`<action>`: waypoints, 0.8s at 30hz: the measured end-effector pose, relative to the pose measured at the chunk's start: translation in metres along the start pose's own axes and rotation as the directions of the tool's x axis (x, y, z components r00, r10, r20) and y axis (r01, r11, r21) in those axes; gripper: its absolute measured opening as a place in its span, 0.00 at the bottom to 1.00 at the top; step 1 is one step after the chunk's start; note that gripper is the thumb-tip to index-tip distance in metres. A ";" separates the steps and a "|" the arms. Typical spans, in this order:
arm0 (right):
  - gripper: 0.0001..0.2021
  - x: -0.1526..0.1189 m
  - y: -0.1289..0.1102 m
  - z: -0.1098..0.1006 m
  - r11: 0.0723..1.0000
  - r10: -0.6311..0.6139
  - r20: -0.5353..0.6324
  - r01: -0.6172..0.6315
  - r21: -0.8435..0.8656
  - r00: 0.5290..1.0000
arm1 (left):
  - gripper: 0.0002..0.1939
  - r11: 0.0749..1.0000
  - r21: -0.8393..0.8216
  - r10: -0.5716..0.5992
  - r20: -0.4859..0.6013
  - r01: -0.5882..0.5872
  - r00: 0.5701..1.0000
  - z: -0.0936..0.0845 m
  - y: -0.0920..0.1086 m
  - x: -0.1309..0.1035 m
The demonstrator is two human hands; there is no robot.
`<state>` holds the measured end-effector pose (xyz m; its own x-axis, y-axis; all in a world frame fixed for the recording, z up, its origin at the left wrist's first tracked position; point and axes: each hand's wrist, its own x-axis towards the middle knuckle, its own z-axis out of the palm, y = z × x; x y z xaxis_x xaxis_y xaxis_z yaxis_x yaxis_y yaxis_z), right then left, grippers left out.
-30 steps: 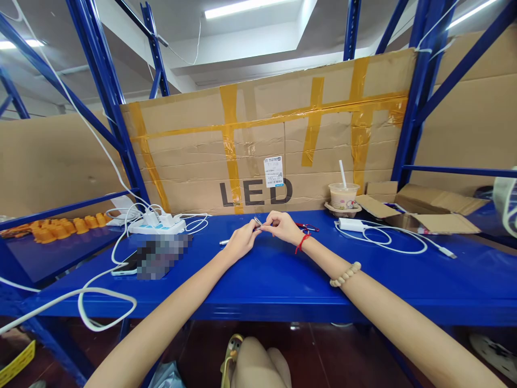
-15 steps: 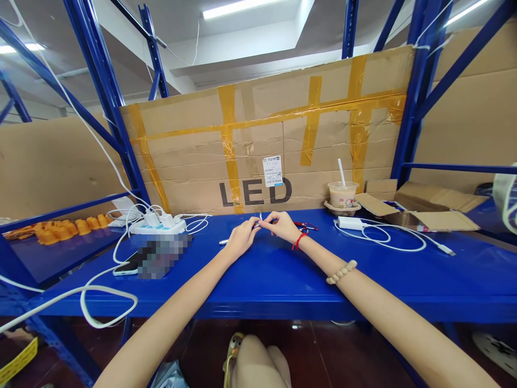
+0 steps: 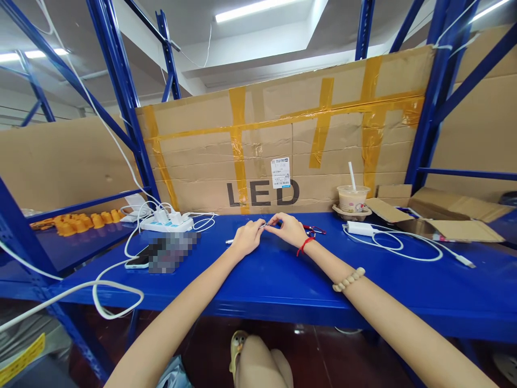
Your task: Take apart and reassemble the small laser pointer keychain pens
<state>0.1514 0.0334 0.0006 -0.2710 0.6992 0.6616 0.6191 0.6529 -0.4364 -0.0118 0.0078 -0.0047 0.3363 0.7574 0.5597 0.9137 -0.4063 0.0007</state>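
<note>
Over the middle of the blue tabletop point(image 3: 274, 280), my two hands meet at the fingertips. My left hand point(image 3: 247, 238) is closed in a pinch on a small, thin silvery piece point(image 3: 264, 225), too small to name. Thumb and forefinger of my right hand point(image 3: 286, 229) also close on its other end. A pale, slim rod end point(image 3: 229, 242) shows to the left of my left hand; the rest of it is hidden. Just beyond my right wrist lies a red thin-framed object point(image 3: 317, 229), partly covered by that hand.
At left are a white power strip point(image 3: 167, 223) with plugs and cables, and a phone point(image 3: 141, 257). On the right stand a drink cup with a straw point(image 3: 353, 199), a white adapter with cable point(image 3: 361, 229) and an open cardboard box point(image 3: 464, 230). A large cardboard sheet point(image 3: 194, 161) closes the back.
The view has shifted slightly, so everything sits a little further right. My right fingers are more arched, and the silvery piece between the hands now lies flatter.
</note>
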 end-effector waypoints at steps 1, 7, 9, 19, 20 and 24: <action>0.12 0.000 0.000 0.000 1.000 -0.006 -0.005 0.006 0.004 1.000 | 0.13 1.000 0.011 -0.002 0.006 0.001 1.000 0.000 0.000 0.000; 0.09 0.000 0.002 0.001 0.999 -0.054 0.053 0.053 0.013 0.997 | 0.14 1.000 0.025 -0.008 0.019 0.007 1.000 -0.001 -0.001 -0.002; 0.08 0.000 0.001 0.002 0.998 -0.057 0.068 0.056 0.026 0.996 | 0.14 1.000 0.006 -0.004 0.019 0.004 1.000 -0.002 -0.002 -0.002; 0.14 0.003 0.009 0.009 0.945 -0.059 0.093 0.026 0.326 0.994 | 0.14 0.998 -0.039 0.045 0.017 -0.045 0.999 -0.002 -0.006 -0.003; 0.14 0.003 0.009 0.009 0.934 -0.050 0.097 0.012 0.358 0.994 | 0.14 0.997 -0.059 0.053 0.010 -0.053 0.999 -0.003 -0.006 -0.003; 0.17 0.003 0.005 0.006 0.871 -0.012 0.155 -0.066 0.487 0.988 | 0.12 0.980 -0.176 0.087 -0.034 -0.092 0.996 -0.004 -0.005 -0.007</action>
<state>0.1491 0.0412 -0.0035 -0.3888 0.7282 0.5644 0.1982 0.6643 -0.7207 -0.0201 0.0020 -0.0052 0.4066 0.7010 0.5858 0.8247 -0.5576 0.0949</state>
